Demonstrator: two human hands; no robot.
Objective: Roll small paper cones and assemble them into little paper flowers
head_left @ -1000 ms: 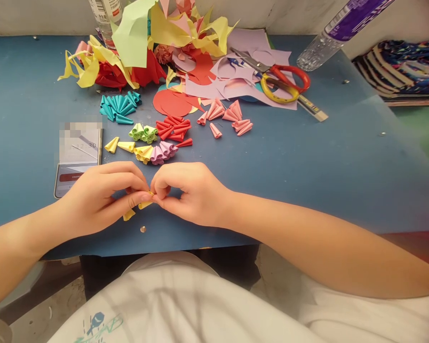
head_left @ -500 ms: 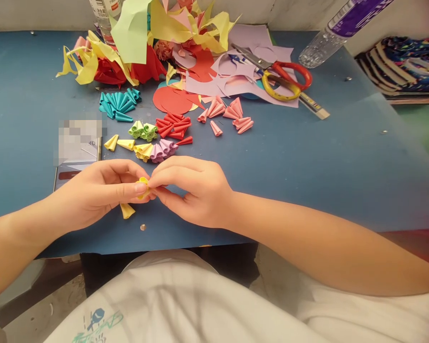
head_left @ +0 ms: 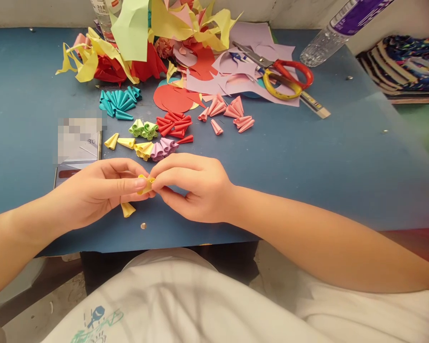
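Note:
Between thumb and fingers, my left hand (head_left: 103, 190) pinches a small piece of rolled yellow paper (head_left: 148, 185). My right hand (head_left: 196, 188) meets it from the right, its fingertips closed on the paper's right end. Fingers cover much of that piece. Just below my left hand a yellow paper cone (head_left: 127, 209) lies on the blue table. Beyond my hands are more rolled cones: yellow ones (head_left: 143, 150), purple ones (head_left: 165, 148), green ones (head_left: 143, 129), red ones (head_left: 173, 125), teal ones (head_left: 119, 103) and pink ones (head_left: 233, 107).
A phone (head_left: 80, 143) lies partly behind my left hand. Red paper circles (head_left: 172, 98), crumpled scraps (head_left: 110, 69), purple offcuts (head_left: 214, 83), scissors (head_left: 280, 78) and a cutter (head_left: 316, 105) are farther back. A clear bottle (head_left: 318, 47) stands at the back right.
The yellow paper has turned slightly between my fingertips, showing more of its rolled end. Both hands stay in nearly the same place.

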